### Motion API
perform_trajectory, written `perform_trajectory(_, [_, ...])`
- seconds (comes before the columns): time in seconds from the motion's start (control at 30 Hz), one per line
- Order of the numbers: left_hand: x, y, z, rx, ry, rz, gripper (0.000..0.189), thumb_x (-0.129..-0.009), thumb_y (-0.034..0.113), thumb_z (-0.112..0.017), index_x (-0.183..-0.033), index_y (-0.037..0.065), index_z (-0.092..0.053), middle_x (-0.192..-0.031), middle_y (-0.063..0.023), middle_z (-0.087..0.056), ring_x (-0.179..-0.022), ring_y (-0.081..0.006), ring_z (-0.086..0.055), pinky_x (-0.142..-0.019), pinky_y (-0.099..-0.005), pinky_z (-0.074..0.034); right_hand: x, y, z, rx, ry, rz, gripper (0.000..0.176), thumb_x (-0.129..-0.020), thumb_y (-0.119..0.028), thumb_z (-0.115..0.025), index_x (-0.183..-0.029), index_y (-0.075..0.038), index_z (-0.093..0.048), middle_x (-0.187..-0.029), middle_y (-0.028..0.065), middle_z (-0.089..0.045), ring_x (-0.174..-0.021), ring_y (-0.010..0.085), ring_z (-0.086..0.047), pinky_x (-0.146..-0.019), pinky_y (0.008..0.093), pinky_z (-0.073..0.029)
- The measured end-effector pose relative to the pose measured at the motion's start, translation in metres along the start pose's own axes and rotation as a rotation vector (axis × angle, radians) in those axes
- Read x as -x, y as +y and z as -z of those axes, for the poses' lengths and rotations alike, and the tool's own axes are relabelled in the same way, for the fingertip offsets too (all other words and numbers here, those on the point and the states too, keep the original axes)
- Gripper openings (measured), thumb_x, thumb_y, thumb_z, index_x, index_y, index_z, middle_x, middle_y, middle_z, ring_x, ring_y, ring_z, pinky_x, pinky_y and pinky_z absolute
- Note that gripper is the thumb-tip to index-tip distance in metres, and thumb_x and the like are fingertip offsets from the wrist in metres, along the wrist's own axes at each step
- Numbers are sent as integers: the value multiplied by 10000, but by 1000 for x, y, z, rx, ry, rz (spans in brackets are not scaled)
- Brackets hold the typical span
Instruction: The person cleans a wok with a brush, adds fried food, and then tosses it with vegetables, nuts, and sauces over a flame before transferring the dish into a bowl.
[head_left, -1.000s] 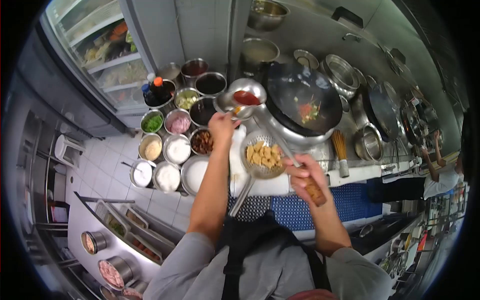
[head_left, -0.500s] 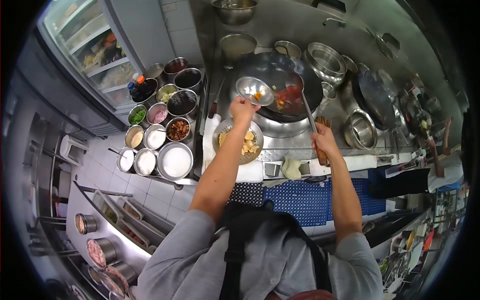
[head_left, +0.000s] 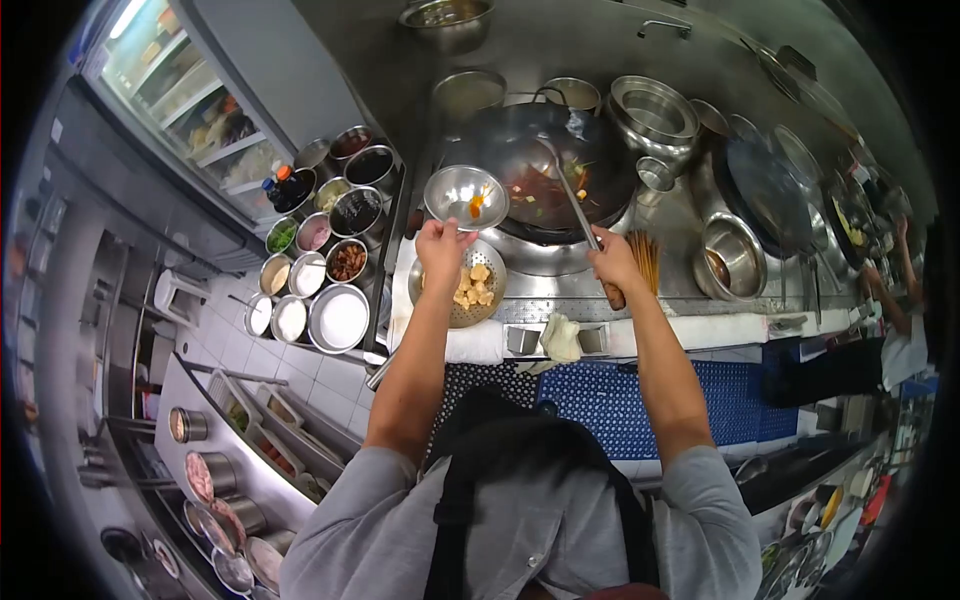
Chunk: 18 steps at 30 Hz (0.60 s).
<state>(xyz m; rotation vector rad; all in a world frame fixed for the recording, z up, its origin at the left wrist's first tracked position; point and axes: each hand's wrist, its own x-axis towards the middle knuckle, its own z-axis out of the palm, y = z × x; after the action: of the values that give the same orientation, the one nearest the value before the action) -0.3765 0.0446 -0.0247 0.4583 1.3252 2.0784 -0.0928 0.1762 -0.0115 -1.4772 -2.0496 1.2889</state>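
Note:
My left hand (head_left: 441, 246) grips the near rim of a metal bowl (head_left: 462, 190), which holds a little orange food and is tilted beside the wok's left edge. In my right hand (head_left: 612, 262) is the handle of a long ladle (head_left: 574, 198), its head down in the wok. Red sauce and chopped vegetables lie inside the dark wok (head_left: 600, 135). Below the bowl, a perforated strainer (head_left: 494, 262) contains pale golden chunks, partly covered by my left forearm.
Seasoning containers (head_left: 340, 318) crowd the left side. A bamboo brush (head_left: 645, 262) and metal bowl (head_left: 728, 258) stand right of the wok. A folded cloth (head_left: 560, 338) lies on the front edge. Another person's arm (head_left: 890, 300) shows at the far right.
My left hand and the bowl have moved left, away from above the wok. The bowl holds less food. My right hand has shifted left with the ladle, and the wok's contents have spread.

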Motion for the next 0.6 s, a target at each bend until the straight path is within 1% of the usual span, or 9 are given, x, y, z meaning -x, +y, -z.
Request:
perform_trajectory(0.03, [-5, -6, 4, -6, -13, -2, 154, -971, 27, -576, -849, -7, -488, -859, -96, -558, -697, -231, -667, -682, -351, -642, 12, -18, 2, 6, 13, -4, 563, -808, -69, -601, -1364, -3, -545, -1017, 253, -701, -913, 366, -703, -823, 442, -550])
perform_trajectory(0.07, [-4, -9, 13, -50, -35, -35, 143, -967, 28, -577, -851, -4, -500, -861, -90, -559, -704, -235, -669, -683, -355, -640, 13, -17, 3, 213, 27, 195, 533, -801, -86, -601, -1329, -26, -565, -1033, 248, -696, -1018, 404, -662, -884, 480, -528])
perform_trajectory(0.1, [-7, -12, 13, -73, -101, -62, 132, -963, 29, -577, -853, -1, -511, -864, -84, -560, -710, -239, -670, -685, -359, -639, 0, 5, -6, 443, 176, 280, 525, -800, -111, -603, -1318, -41, -556, -1057, 237, -692, -1013, 411, -663, -881, 499, -534])
perform_trajectory(0.17, [-13, -21, -2, -70, -117, 24, 50, -911, 34, -654, -905, 32, -604, -859, -73, -596, -746, -215, -654, -713, -371, -620, -9, 18, -1, 560, 138, 171, 520, -835, -137, -583, -1348, -67, -536, -1140, 248, -665, -1033, 416, -655, -900, 511, -525])
perform_trajectory(0.23, [-6, -20, -34, -13, -191, 87, 115, -950, 33, -611, -864, 50, -535, -828, -64, -599, -715, -188, -651, -700, -358, -621, -6, 22, 7, 709, 78, 180, 550, -835, -278, -716, -1311, -60, -551, -1067, 229, -643, -1022, 398, -627, -883, 502, -509])
perform_trajectory(0.3, [2, -17, -63, 22, -315, 90, 172, -977, 57, -596, -843, 71, -488, -810, -69, -611, -699, -173, -656, -683, -339, -615, 33, 16, 8, 602, 488, 276, 367, -862, -303, -722, -1118, -49, -661, -1011, 204, -666, -986, 389, -642, -841, 455, -523])
perform_trajectory(0.43, [61, -28, -134, -5, -564, 160, 135, -992, 79, -588, -883, 42, -517, -770, -70, -633, -620, -152, -650, -621, -293, -599, 148, 27, 30, -4, 272, 224, 289, -881, -308, -698, -971, -35, -734, -796, 108, -707, -729, 254, -662, -723, 358, -530])
perform_trajectory(0.5, [101, -41, -166, -44, -737, 226, 131, -991, 83, -589, -887, 36, -526, -767, -76, -646, -629, -153, -664, -614, -281, -594, 221, 35, 35, -314, 56, 126, 263, -943, -264, -672, -1060, -34, -726, -852, 40, -721, -796, 110, -645, -744, 294, -529])
perform_trajectory(0.6, [180, -77, -208, -129, -984, 333, 124, -990, 84, -586, -897, 19, -538, -791, -101, -667, -655, -168, -690, -606, -279, -592, 317, 32, 55, -370, 51, 103, 279, -927, -198, -708, -1143, -21, -705, -969, 63, -743, -926, 118, -682, -838, 277, -537])
